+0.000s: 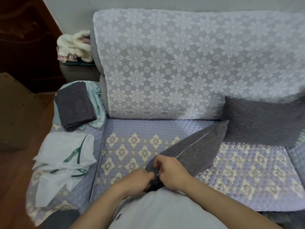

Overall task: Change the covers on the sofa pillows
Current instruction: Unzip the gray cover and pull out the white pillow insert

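A grey pillow (194, 146) lies tilted on the sofa seat (132, 129), its near corner against the person's body and its far corner reaching toward a second grey pillow (264, 123) that leans on the backrest at the right. Along its upper edge runs a pale zipper line (193, 144). The left hand (138, 179) grips the near corner of the cover with curled fingers; the right hand (171, 171) pinches at the small metal zipper pull (157, 174) just beside it.

The seat's middle, left of the pillow, is bare quilted fabric up to the backrest's lace throw (181, 63). Far left on the seat sit folded grey covers (76, 104) on pale green cloth (97, 103), and nearer, white mesh bags (66, 159) with green trim reach the seat's front edge.

The second pillow is cut off at the right border. The person's shirt (165, 212) hides the seat's near edge. Fluffy cloth (74, 45) on the far armrest is hard to identify.
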Motion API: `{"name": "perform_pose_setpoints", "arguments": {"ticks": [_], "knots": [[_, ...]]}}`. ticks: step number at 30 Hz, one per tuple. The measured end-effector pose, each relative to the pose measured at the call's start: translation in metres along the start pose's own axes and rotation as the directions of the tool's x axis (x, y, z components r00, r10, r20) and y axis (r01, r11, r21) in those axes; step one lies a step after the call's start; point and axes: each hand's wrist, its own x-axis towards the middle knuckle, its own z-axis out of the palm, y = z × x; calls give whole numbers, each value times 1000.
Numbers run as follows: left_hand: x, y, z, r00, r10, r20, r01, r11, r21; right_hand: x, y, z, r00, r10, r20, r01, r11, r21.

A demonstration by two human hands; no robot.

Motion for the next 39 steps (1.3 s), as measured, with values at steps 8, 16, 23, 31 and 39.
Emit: {"name": "perform_pose_setpoints", "arguments": {"ticks": [8,16,23,31,39], "knots": [[-14,-12,-15,995,95,30,-89,983,-160,31,64,-44,947,247,-204,-274,954,-118],[-12,-58,-71,999,-10,-40,8,998,-62,29,134,-99,810,453,-372,-511,857,-70],[31,-44,-34,871,300,-388,-36,829,558,13,119,-42,886,375,-272,-367,927,82],[93,20,73,831,552,64,-349,429,833,5,130,-42,838,457,-300,-408,888,214],[109,31,98,846,533,31,-254,351,901,8,137,-36,865,425,-268,-400,905,143]]}}
